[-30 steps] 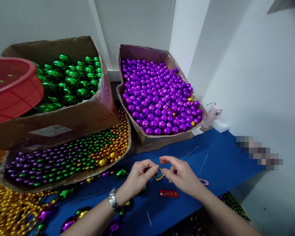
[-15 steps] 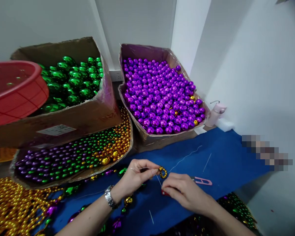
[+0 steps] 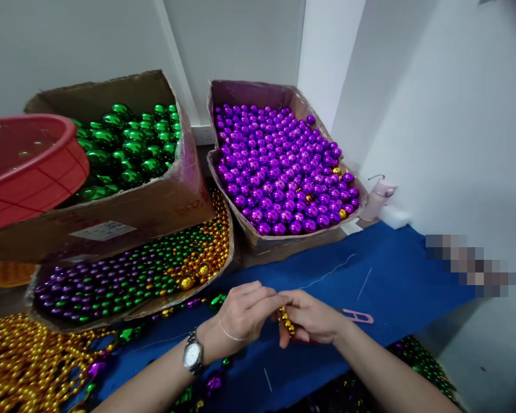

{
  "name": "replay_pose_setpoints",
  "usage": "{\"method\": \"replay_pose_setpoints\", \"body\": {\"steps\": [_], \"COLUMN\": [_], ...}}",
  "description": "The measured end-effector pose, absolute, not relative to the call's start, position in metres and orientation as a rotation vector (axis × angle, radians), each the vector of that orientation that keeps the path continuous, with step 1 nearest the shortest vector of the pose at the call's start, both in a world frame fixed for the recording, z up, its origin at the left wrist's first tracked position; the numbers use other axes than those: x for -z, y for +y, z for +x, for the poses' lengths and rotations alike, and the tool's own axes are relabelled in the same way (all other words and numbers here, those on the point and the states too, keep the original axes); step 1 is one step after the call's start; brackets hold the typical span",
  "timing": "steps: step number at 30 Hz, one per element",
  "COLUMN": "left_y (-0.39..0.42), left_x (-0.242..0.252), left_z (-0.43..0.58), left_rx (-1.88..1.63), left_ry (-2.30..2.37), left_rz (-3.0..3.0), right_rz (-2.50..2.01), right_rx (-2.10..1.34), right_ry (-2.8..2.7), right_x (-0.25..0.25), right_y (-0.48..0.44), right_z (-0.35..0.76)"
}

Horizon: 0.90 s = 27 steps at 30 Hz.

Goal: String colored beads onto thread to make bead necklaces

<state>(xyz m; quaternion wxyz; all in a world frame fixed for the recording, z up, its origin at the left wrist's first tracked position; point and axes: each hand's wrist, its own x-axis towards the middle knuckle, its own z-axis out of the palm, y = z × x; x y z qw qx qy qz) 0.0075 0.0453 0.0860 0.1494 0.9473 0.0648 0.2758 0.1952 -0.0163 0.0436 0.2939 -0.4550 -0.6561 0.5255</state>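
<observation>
Both hands meet above the blue-covered table, closed round a small ring of gold beads [image 3: 289, 326]. My left hand [image 3: 243, 314], with a metal watch [image 3: 192, 354] on its wrist, has its fingers bent over the upper end of the beads. A white thread [image 3: 230, 332] loops over the back of this hand. My right hand [image 3: 316, 316] pinches the ring from the other side, and its fingers hide part of it. Below the right hand a bit of a red item shows, mostly covered. Just beyond lies a pink-handled cutter [image 3: 359, 316].
At the back stand cartons of purple balls [image 3: 279, 166] and green balls [image 3: 133, 149], with a red basket [image 3: 34, 172] at left. A lower carton holds mixed small beads [image 3: 133, 281]. Gold bead strands [image 3: 30, 367] lie front left. Thread pieces lie on the blue cloth [image 3: 395, 264].
My hands have come together. My left hand has turned over with its back up, and my right hand has moved up onto the bead ring, which is now partly hidden.
</observation>
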Motion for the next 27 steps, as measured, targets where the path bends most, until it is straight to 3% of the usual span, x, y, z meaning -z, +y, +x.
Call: {"method": "replay_pose_setpoints", "body": {"steps": [6,11,16,22,27], "left_y": [0.038,0.035,0.031,0.032,0.032], "left_x": [-0.088,-0.092,-0.100,-0.102,-0.094], "left_z": [0.015,0.022,0.018,0.018,0.014], "left_rx": [-0.627,-0.536,-0.694,-0.819,-0.858], "left_ry": [0.779,0.878,0.629,0.425,0.482], "left_rz": [2.086,1.566,2.141,2.374,2.363], "right_rz": [-1.471,-1.466,-1.392,-1.059,-1.019], "right_rx": [-0.757,-0.549,-0.792,-1.561,-1.652], "right_ry": [-1.786,-2.136,-1.652,-1.464,-1.345], "right_x": [-0.055,-0.057,-0.077,-0.046,-0.028], "right_y": [-0.033,-0.057,-0.042,-0.015,-0.020], "right_z": [0.199,0.188,0.208,0.196,0.182]}}
